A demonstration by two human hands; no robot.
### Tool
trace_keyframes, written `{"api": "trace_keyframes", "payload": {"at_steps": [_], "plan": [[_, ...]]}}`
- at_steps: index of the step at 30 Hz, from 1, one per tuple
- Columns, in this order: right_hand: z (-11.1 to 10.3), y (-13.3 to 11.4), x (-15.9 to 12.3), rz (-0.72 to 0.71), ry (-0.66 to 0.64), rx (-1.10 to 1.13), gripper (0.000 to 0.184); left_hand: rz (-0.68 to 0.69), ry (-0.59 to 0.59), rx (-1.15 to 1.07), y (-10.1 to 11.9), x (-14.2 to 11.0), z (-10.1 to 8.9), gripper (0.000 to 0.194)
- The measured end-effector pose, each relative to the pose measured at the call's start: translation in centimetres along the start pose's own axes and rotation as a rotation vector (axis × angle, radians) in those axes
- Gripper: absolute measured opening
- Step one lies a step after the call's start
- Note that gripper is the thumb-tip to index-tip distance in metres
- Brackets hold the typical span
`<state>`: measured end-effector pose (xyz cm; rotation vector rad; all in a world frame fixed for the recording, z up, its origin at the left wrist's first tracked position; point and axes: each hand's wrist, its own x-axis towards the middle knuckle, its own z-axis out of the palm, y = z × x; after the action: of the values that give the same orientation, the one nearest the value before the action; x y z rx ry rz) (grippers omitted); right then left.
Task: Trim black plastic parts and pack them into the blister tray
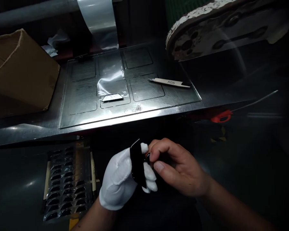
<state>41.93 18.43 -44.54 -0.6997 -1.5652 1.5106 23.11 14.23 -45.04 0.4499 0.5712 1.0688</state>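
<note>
My left hand [118, 176], in a white glove, grips a glossy black trapezoid-shaped plate [137, 163] by its edges and holds it upright below the bench edge. Bare, my right hand [178, 166] is at the plate's right side, thumb and forefinger pinched close to a small dark round piece [148, 157]. Fingers partly hide that piece, so its kind is unclear. On the bench beyond lies a glass sheet [82, 118] with a clear film strip [110, 86] over it, ending at a small trapezoid piece [112, 97]. A craft knife [170, 82] marked A06 rests on the sheet.
A cardboard box [26, 77] stands at the left of the metal bench. Lower left is a clear tray [65, 186] with rows of black pieces. A worn machine arm [214, 35] overhangs the upper right. A red-handled tool [221, 116] lies below the bench edge at right.
</note>
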Motion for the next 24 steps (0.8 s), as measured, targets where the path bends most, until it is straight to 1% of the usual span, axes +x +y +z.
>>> {"api": "trace_keyframes", "payload": {"at_steps": [4,6,8,11,14,18,20,22,23,24], "plan": [[0.2,0.4,-0.5,0.195,0.079,0.168,0.020,-0.016,0.095,0.118,0.3,-0.2,0.4,0.039],[0.3,0.6,-0.4,0.266,0.074,0.196,0.015,-0.029,0.141,0.232,0.8,-0.3,0.8,0.038],[0.3,0.9,-0.2,0.303,0.033,0.206,0.016,-0.039,0.171,0.355,1.5,-0.4,1.2,0.036],[0.4,1.5,0.1,0.306,0.013,0.228,0.018,-0.043,0.183,0.487,2.3,-0.7,1.7,0.035],[0.6,2.0,0.2,0.293,0.007,0.250,0.016,-0.017,0.176,0.589,2.8,-1.1,1.7,0.036],[1.1,2.4,0.1,0.292,-0.020,0.308,0.013,0.034,0.134,0.738,3.3,-1.8,1.3,0.037],[1.3,2.4,0.2,0.293,-0.036,0.319,0.012,0.047,0.097,0.799,3.5,-2.0,0.8,0.035],[1.4,2.3,0.5,0.268,-0.038,0.284,0.012,0.038,0.086,0.814,3.5,-2.0,-0.1,0.033],[1.4,2.1,0.7,0.225,-0.022,0.231,0.013,0.038,0.102,0.791,3.4,-2.0,-0.6,0.035],[1.4,2.0,0.9,0.153,0.002,0.154,0.015,0.037,0.135,0.750,3.3,-1.9,-1.3,0.041]]}}
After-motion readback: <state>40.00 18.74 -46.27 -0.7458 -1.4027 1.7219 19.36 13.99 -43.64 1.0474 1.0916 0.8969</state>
